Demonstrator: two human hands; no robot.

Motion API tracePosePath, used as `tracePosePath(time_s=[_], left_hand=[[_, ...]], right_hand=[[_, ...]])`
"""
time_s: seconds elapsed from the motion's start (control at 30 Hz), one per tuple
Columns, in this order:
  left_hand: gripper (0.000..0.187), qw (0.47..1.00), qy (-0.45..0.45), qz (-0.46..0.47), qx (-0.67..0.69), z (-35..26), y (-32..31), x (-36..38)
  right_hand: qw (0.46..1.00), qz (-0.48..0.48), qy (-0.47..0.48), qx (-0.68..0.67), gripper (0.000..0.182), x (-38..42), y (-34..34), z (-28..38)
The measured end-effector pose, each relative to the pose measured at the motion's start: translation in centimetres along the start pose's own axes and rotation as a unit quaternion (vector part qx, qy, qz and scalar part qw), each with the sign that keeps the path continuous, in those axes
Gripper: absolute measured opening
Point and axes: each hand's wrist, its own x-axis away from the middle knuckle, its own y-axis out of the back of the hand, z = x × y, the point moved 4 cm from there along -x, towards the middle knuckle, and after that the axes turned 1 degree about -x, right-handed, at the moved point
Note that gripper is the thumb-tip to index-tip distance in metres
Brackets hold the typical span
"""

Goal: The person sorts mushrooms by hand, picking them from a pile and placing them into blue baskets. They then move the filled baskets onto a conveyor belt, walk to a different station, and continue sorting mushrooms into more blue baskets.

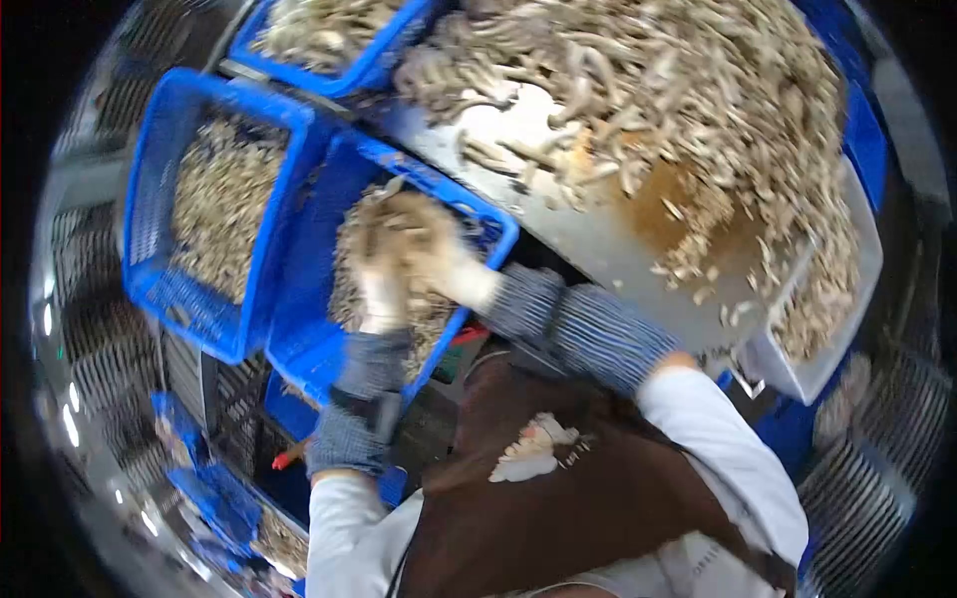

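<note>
Both my hands are inside a blue plastic basket (pixel 309 317), over a heap of small greyish-beige pieces (pixel 349 249) whose kind I cannot make out. My left hand (pixel 379 264), in a soiled pale glove, points away from me at the middle of the heap. Coming in from the right, my right hand (pixel 431 249) wears a similar glove and sits close beside the left one. Motion smears the fingers of both, so their closure and anything between them are hidden. Striped grey-blue sleeve covers (pixel 608 334) reach over both forearms.
A second blue basket (pixel 150 239) with similar pieces adjoins on the left, another blue basket (pixel 354 75) behind. A large pile of longer pale pieces (pixel 688 90) covers much of the metal table (pixel 598 234). A white bin (pixel 867 229) stands at the right edge.
</note>
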Motion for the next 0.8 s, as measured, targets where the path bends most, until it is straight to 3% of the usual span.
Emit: tracePosePath(time_s=[0.03, 0.07, 0.1, 0.13, 0.17, 0.2, 0.27, 0.3, 0.37, 0.43, 0.47, 0.5, 0.57, 0.6, 0.63, 0.67, 0.7, 0.73, 0.77, 0.8], left_hand=[[0.043, 0.980, -0.043, -0.036, -0.193, 2.0, 3.7, -1.9], [0.049, 0.982, 0.047, -0.071, -0.166, 9.3, 11.9, -4.3], [0.058, 0.942, 0.044, -0.111, -0.312, 11.0, 17.7, -4.8], [0.065, 0.865, 0.008, -0.196, -0.461, 13.2, 22.4, -5.3], [0.067, 0.884, -0.051, -0.169, -0.432, 11.1, 22.1, -3.8], [0.066, 0.858, -0.053, -0.155, -0.486, 10.1, 21.6, -3.0], [0.056, 0.858, -0.108, -0.119, -0.488, 7.7, 17.4, -1.9], [0.053, 0.839, -0.164, -0.097, -0.509, 6.3, 14.3, -1.4], [0.049, 0.837, -0.276, -0.040, -0.471, 4.1, 7.0, -1.6], [0.056, 0.802, -0.346, 0.058, -0.484, 2.3, -1.9, -1.0], [0.064, 0.810, -0.358, 0.106, -0.452, 3.2, -5.5, -1.1], [0.070, 0.815, -0.351, 0.144, -0.438, 3.6, -9.5, -0.9], [0.068, 0.799, -0.329, 0.202, -0.462, 3.4, -16.1, 0.2], [0.068, 0.837, -0.242, 0.224, -0.438, 4.3, -17.7, 0.2], [0.068, 0.867, -0.152, 0.233, -0.413, 5.2, -19.3, 0.3], [0.076, 0.840, -0.238, 0.197, -0.446, 8.4, -19.6, 0.3], [0.081, 0.841, -0.279, 0.137, -0.442, 7.0, -20.6, 0.8], [0.081, 0.841, -0.217, 0.143, -0.474, 4.8, -21.8, 1.4], [0.080, 0.845, -0.272, 0.121, -0.445, 4.8, -21.8, 2.1], [0.072, 0.842, -0.264, 0.105, -0.458, 4.3, -21.2, 2.1]], right_hand=[[0.993, 0.047, -0.036, 0.102, 0.054, -0.6, 0.0, 0.2], [0.972, 0.101, -0.062, 0.204, 0.068, -1.1, 0.0, 0.5], [0.956, 0.073, 0.035, 0.283, 0.064, -0.9, 0.7, -1.2], [0.936, 0.107, 0.105, 0.320, 0.061, -0.9, 2.6, 0.4], [0.910, 0.144, 0.166, 0.352, 0.058, 0.4, 5.1, 2.2], [0.911, 0.137, 0.157, 0.355, 0.054, 1.9, 8.3, 4.5], [0.884, 0.047, 0.136, 0.445, 0.064, 5.9, 15.8, 7.9], [0.845, -0.013, 0.181, 0.503, 0.080, 8.3, 20.8, 7.2], [0.728, -0.114, 0.051, 0.674, 0.098, 14.1, 26.8, 9.5], [0.660, -0.131, 0.005, 0.740, 0.106, 18.2, 30.7, 10.1], [0.639, -0.116, -0.080, 0.756, 0.115, 19.9, 33.1, 8.1], [0.645, -0.115, -0.080, 0.752, 0.115, 20.2, 34.3, 7.8], [0.630, -0.179, -0.197, 0.729, 0.116, 19.8, 36.4, 6.3], [0.669, -0.197, -0.236, 0.677, 0.109, 18.4, 37.7, 6.7], [0.709, -0.207, -0.242, 0.629, 0.104, 16.2, 37.3, 8.8], [0.745, -0.219, -0.248, 0.579, 0.099, 13.9, 36.9, 10.9], [0.715, -0.222, -0.190, 0.635, 0.097, 12.7, 37.4, 11.4], [0.674, -0.229, -0.133, 0.689, 0.094, 11.4, 37.9, 11.8], [0.537, -0.218, -0.032, 0.814, 0.091, 11.0, 39.2, 10.8], [0.579, -0.197, -0.004, 0.791, 0.090, 10.1, 40.3, 10.4]])
